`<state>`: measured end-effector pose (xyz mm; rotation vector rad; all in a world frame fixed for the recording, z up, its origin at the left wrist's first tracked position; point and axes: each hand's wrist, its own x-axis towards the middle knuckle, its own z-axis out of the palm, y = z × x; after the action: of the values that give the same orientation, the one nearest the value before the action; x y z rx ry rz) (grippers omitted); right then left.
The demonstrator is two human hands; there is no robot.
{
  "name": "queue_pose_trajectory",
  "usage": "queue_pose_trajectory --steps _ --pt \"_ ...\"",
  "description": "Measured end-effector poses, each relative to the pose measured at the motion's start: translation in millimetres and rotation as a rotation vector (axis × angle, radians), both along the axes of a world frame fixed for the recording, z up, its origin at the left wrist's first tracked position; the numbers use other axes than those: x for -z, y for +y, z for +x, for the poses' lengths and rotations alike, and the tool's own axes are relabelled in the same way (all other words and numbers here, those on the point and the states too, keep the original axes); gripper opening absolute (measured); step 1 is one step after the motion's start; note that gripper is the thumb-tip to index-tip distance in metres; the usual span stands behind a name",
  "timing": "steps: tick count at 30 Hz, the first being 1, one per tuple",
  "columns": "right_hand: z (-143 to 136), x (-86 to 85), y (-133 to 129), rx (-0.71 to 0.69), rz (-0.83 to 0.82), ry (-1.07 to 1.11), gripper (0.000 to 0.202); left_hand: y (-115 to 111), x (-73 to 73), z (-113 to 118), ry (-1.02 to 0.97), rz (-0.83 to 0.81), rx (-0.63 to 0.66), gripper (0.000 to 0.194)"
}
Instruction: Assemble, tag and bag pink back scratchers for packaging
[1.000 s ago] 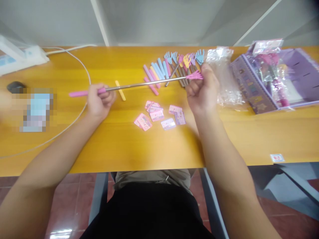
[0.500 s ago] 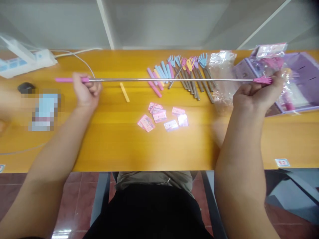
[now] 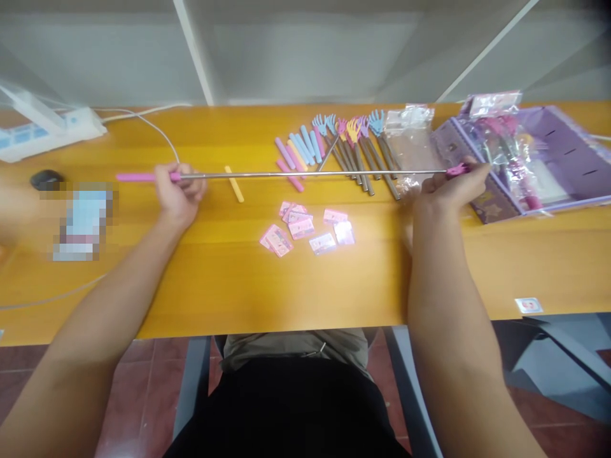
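A telescopic back scratcher [image 3: 286,173] with a thin metal rod stretches level across the desk between my hands. My left hand [image 3: 179,194] is closed round its pink handle. At the other end, my right hand [image 3: 446,184] grips the pink claw head, which the fingers partly cover. Behind the rod lie several shorter back scratchers [image 3: 365,149] with blue, pink, yellow and purple claws. Several coloured handle sleeves [image 3: 300,149] sit to their left. One yellow sleeve [image 3: 234,184] lies apart, near my left hand. Small pink and lilac cards [image 3: 300,228] are spread in front.
On the right a purple box [image 3: 548,152] holds plastic-wrapped pink items. Clear plastic bags [image 3: 410,133] lie beside it. A white power strip [image 3: 52,130] with cables, a black mouse [image 3: 46,179] and a blurred-out light-blue object [image 3: 86,219] are on the left.
My right hand has moved left, toward my left hand, and the rod between them is shorter. The camera view has shifted slightly.
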<state>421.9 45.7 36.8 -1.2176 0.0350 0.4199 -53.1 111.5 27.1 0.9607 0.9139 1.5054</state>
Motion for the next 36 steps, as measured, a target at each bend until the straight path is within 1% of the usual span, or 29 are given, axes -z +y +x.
queue_pose_trajectory --steps 3,7,10,12,17,20,23,26,29,31,33,34,36 --pt "6 5.5 0 0.033 0.076 -0.069 0.018 1 1.6 1 -0.029 0.012 0.010 0.044" --pt "8 9.4 3 0.032 0.058 -0.106 0.015 2 1.9 1 -0.052 0.011 0.018 0.046" --pt "6 6.6 4 0.030 0.048 -0.109 0.018 2 0.8 1 -0.085 -0.007 -0.007 0.040" --pt "5 4.0 3 0.032 0.064 -0.107 0.020 2 0.9 1 -0.084 -0.023 -0.003 0.039" --pt "4 -0.5 1 0.050 0.078 -0.108 0.021 3 2.5 -2 -0.010 -0.009 0.060 0.045" --pt "3 -1.2 2 0.068 0.046 -0.111 0.022 2 -1.0 -1 -0.016 -0.027 0.073 0.046" --pt "0 -1.2 3 0.082 0.023 -0.130 0.024 1 -7.2 1 -0.066 -0.040 0.030 0.045" --pt "-3 -2.5 1 0.065 0.044 -0.154 0.024 0 -12.2 1 -0.071 -0.017 0.013 0.049" --pt "-6 -5.7 0 0.048 0.069 -0.186 0.023 -2 -13.9 1 -0.061 0.006 0.005 0.052" --pt "-11 -7.2 1 0.017 0.069 -0.214 0.023 -5 -13.0 4 -0.057 0.007 0.010 0.055" --pt "-23 -6.3 3 -0.040 0.064 -0.257 0.024 -10 -10.3 10 -0.037 -0.005 0.030 0.061" --pt "-33 -4.6 4 -0.086 0.060 -0.292 0.025 -14 -8.3 14 -0.017 -0.009 0.043 0.064" --pt "-62 0.9 2 -0.239 0.039 -0.397 0.025 -24 -3.7 22 0.063 -0.011 0.109 0.068"
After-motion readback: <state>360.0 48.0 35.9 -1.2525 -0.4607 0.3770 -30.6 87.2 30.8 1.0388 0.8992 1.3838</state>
